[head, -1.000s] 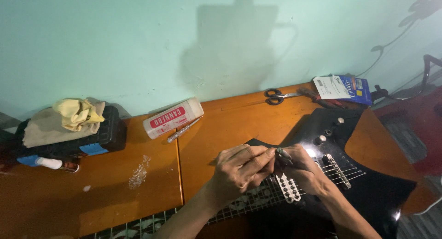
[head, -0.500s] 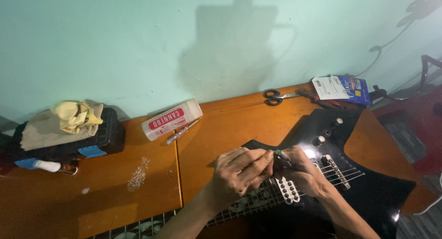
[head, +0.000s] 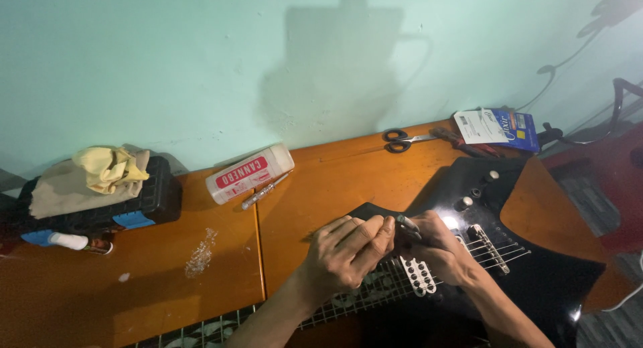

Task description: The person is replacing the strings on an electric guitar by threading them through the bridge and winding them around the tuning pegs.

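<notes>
A black electric guitar (head: 536, 281) lies flat on the orange wooden table (head: 321, 180), its neck running to the lower left. My left hand (head: 348, 251) rests over the strings where the neck meets the body, fingers curled together. My right hand (head: 439, 247) sits just beside it above the white neck pickup (head: 420, 275), pinching a small dark tool (head: 408, 226) whose tip points at the left fingers. What lies under the hands is hidden.
A white cylindrical bottle (head: 249, 174) lies by the wall with a small screwdriver (head: 264, 190) beside it. A black case (head: 100, 200) with cloths on top sits at the left. Scissors (head: 402, 140), pliers and a blue string packet (head: 499, 127) lie at the back right.
The hands stay on the same spot over the guitar strings, with only slight shifts of the fingers. Nothing else has moved.
</notes>
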